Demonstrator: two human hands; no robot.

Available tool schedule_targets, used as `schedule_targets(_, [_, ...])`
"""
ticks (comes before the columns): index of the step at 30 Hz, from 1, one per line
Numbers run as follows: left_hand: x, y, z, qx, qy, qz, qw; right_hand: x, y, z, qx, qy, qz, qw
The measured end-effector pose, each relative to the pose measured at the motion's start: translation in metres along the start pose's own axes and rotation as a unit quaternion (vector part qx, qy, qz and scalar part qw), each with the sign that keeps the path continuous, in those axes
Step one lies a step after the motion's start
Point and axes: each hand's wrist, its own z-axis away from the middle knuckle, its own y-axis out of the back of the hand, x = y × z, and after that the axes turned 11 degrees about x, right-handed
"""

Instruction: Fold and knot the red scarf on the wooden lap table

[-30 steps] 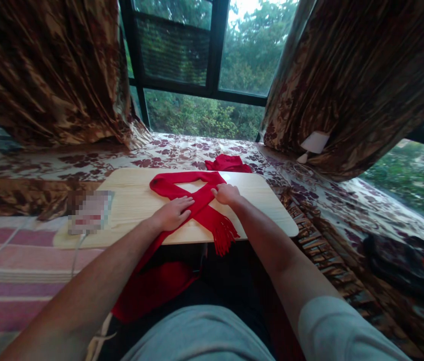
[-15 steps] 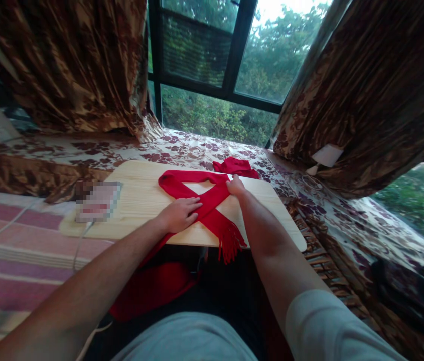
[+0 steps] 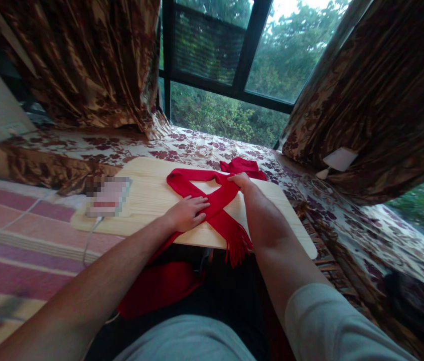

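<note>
A red scarf (image 3: 222, 202) with a fringed end lies on a pale wooden board, laid in a loop whose two ends cross. My left hand (image 3: 188, 213) rests flat on the scarf by the crossing, fingers stretched out. At the loop's far right corner, my right hand (image 3: 242, 182) touches the cloth with its fingers reaching left across it; their undersides are hidden. The fringe hangs over the board's near edge. More of the red cloth drops past the near edge below my left forearm and lies in my lap.
The wooden board (image 3: 147, 175) carries a blurred-out phone-like item (image 3: 109, 198) with a white cable at its left. Bunched red fabric (image 3: 242, 165) sits behind the board on a floral-covered ledge (image 3: 196, 145). A small white lamp (image 3: 340, 159) stands at the right, near the curtain.
The view has shifted slightly, moving everything a little to the right. My right hand's fingers have stretched further left over the scarf's corner. My left hand stays on the scarf.
</note>
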Motion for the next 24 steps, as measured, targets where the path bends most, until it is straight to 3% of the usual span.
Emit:
schedule_targets(2, [0.0,0.0,0.0,0.0,0.001,0.0,1.0,-0.008,0.001,-0.001,0.004,-0.014,-0.045,0.999])
schedule_targets(5, [0.0,0.0,0.0,0.003,0.002,0.001,1.0,-0.013,0.006,-0.004,0.066,0.004,-0.08,0.995])
schedule_targets(10, [-0.001,0.0,0.0,0.007,0.0,0.008,1.0,-0.002,0.013,-0.01,0.058,-0.004,0.07,0.996])
schedule_targets(18, [0.002,0.004,0.002,0.049,-0.002,-0.014,0.999,0.005,0.026,-0.003,0.064,-0.032,0.164,0.984])
schedule_targets(21, [0.002,0.002,0.001,0.041,0.014,-0.018,0.999,-0.003,0.022,0.015,0.077,0.033,0.233,0.969])
schedule_targets(24, [0.001,0.0,0.0,0.03,0.018,-0.018,0.999,-0.009,0.007,0.036,0.014,0.204,0.225,0.953])
